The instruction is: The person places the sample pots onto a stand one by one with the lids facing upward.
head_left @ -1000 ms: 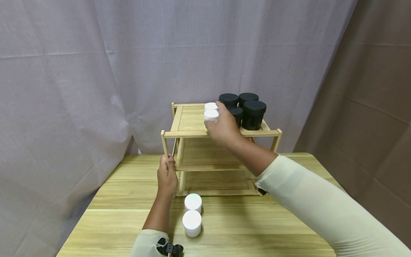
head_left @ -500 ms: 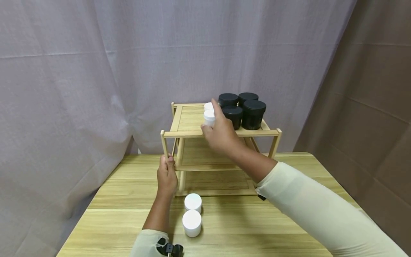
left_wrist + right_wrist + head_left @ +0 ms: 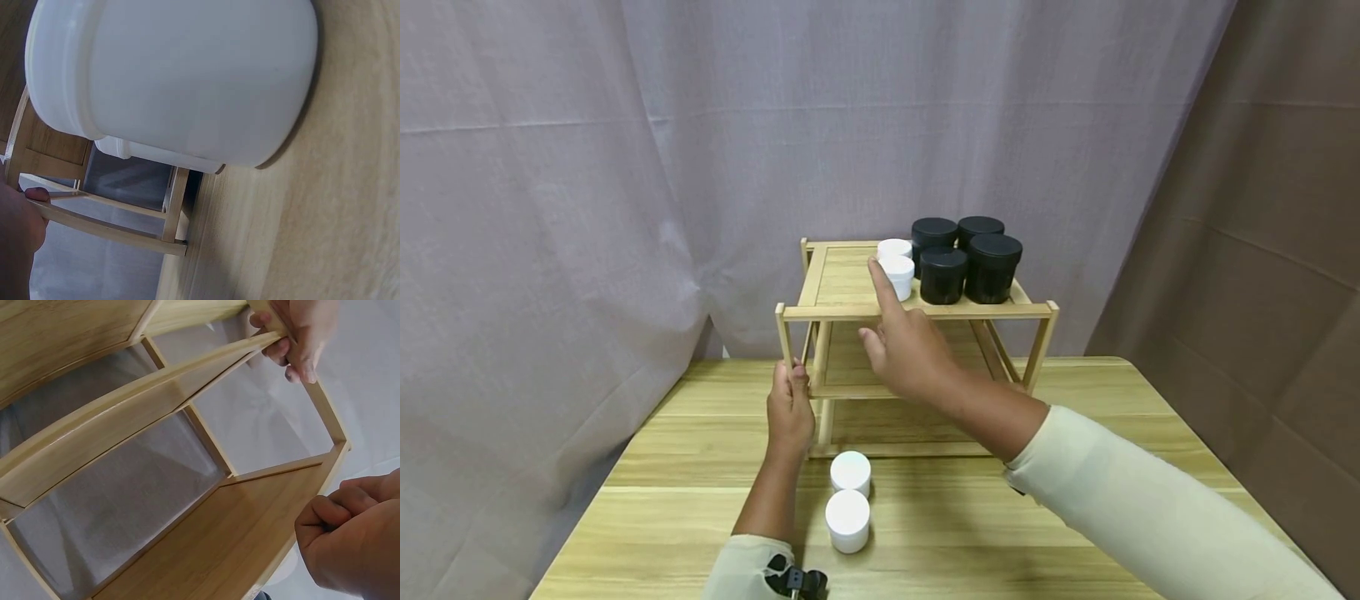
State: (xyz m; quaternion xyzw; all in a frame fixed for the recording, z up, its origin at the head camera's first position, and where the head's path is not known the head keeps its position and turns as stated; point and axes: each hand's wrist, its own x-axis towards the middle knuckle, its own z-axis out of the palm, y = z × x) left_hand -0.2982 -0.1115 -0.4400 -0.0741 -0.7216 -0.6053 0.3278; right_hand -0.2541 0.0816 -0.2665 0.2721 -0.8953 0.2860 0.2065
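Observation:
My left hand (image 3: 791,412) grips the left front leg of a three-tier wooden shelf (image 3: 917,312); the right wrist view shows its fingers (image 3: 304,347) wrapped round that leg. In front of the top tier is my right hand (image 3: 917,354), holding nothing. Its index finger is straight and overlaps the left side of the front white jar (image 3: 902,283), while the thumb stands apart. In the right wrist view the visible fingers of this hand (image 3: 356,531) are bent. A second white jar (image 3: 895,247) sits behind the front one, beside several black lidded jars (image 3: 943,279).
Two white lidded jars, a front one (image 3: 847,518) and a rear one (image 3: 851,471), stand on the wooden table (image 3: 700,467) by the left forearm. The front one fills much of the left wrist view. Grey curtains (image 3: 737,125) hang behind the shelf.
My right hand has let go of the front white jar on the top tier and drawn back toward me and down, its index finger now straight. The left hand keeps its grip.

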